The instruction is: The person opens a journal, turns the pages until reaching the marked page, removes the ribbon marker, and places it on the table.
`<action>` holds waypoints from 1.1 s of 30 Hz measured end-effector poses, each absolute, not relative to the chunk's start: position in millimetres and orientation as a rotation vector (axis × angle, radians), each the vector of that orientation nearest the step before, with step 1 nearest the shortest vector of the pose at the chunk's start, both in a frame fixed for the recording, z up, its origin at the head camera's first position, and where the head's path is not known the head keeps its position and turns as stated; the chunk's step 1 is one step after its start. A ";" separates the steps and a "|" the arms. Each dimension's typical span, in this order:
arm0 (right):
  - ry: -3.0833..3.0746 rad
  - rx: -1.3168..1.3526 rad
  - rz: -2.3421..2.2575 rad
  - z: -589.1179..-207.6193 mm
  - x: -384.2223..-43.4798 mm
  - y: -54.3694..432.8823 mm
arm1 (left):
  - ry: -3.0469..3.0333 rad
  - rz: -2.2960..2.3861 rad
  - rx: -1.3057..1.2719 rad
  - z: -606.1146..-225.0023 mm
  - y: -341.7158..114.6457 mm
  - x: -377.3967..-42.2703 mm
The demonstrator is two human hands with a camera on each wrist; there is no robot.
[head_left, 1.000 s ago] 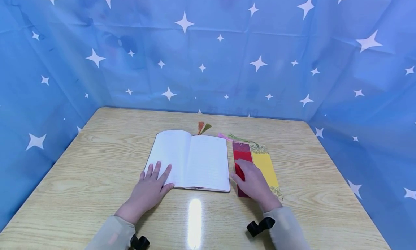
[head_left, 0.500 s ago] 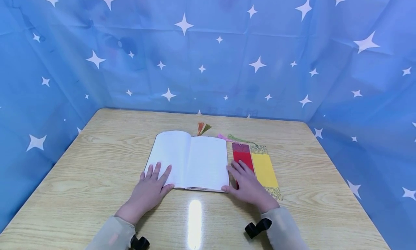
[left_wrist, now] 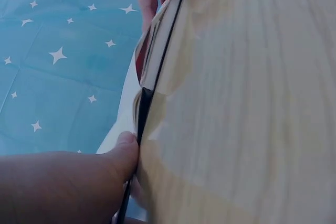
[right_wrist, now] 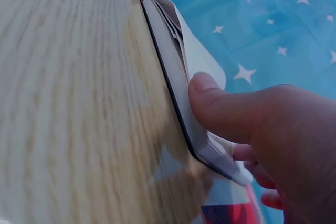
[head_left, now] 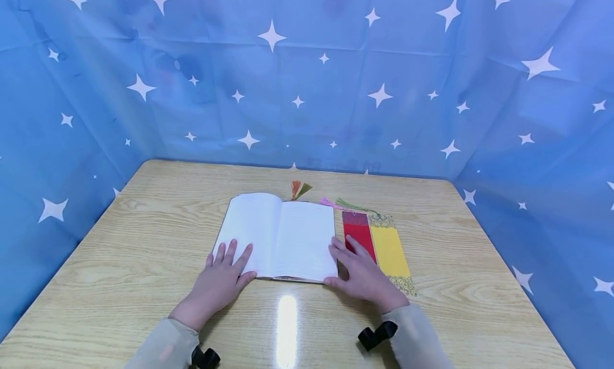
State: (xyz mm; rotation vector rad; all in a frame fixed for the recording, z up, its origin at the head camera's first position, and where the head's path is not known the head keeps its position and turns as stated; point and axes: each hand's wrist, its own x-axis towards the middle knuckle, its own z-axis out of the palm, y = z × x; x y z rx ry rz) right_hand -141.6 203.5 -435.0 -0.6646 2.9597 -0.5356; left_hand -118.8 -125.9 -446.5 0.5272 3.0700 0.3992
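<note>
An open notebook (head_left: 307, 235) with white pages lies on the table. My left hand (head_left: 218, 286) rests with spread fingers on its lower left page, the thumb at the bottom edge in the left wrist view. At the lower right corner is my right hand (head_left: 364, 275); its thumb (right_wrist: 220, 106) touches the page edges and its fingers reach the right edge. A red bookmark (head_left: 357, 235), partly hidden by that hand, lies beside a yellow bookmark (head_left: 390, 249). Orange (head_left: 296, 189) and olive tassels (head_left: 304, 190) stick out past the notebook's top edge.
The wooden table (head_left: 158, 241) runs back to a blue curtain (head_left: 307, 81) with white stars. Pink (head_left: 331, 202) and green tassels (head_left: 352, 205) trail from the loose bookmarks. Black wrist cameras (head_left: 378, 335) are worn at both cuffs.
My right hand has moved left from over the red bookmark to the notebook's lower right corner, its fingers spreading. My left hand has stayed in place.
</note>
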 end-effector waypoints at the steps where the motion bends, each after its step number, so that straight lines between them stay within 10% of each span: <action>1: 2.959 -0.657 -0.535 -434.4 -141.5 202.6 | 3.064 0.403 0.525 -445.4 -126.0 -118.9; 33: 3.079 -0.847 -0.681 -429.6 -139.8 179.9 | 3.053 0.379 0.348 -433.8 -98.6 -120.6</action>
